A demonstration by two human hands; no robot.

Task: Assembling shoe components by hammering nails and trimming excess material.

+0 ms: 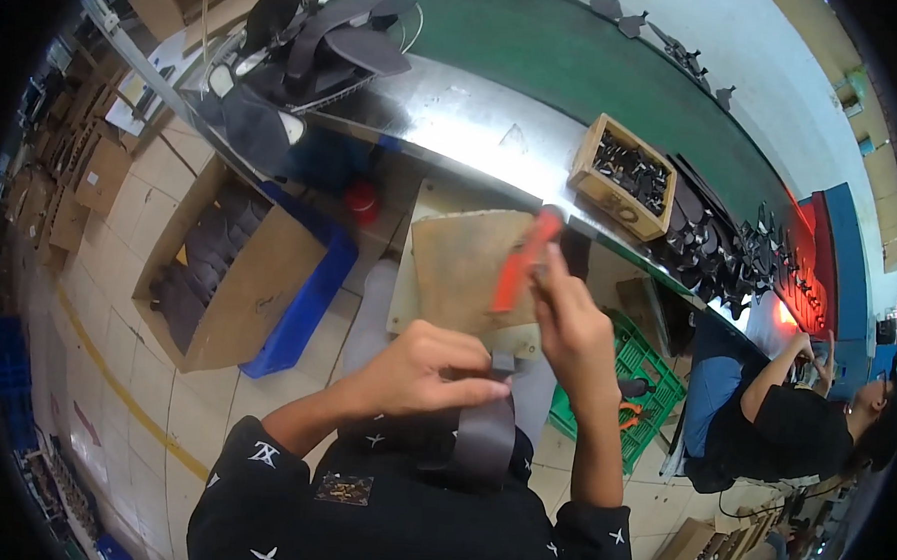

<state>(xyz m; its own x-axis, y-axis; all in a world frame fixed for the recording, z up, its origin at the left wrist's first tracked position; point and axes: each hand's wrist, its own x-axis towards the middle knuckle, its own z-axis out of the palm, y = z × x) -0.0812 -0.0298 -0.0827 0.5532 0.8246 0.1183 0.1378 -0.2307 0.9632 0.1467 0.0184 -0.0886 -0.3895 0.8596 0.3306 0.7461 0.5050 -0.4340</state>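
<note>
Black starred shirt is nearest cam, on near side of tan board; metal bench runs along board's far side. L hand pinches grey strap just nearer than board; R hand, at board's right, is closed round red tool over board, poss. hammer (blurred).

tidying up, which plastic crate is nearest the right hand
The green crate, just right of the right hand; the blue crate beside the tan carton is farther, on the left.
</note>
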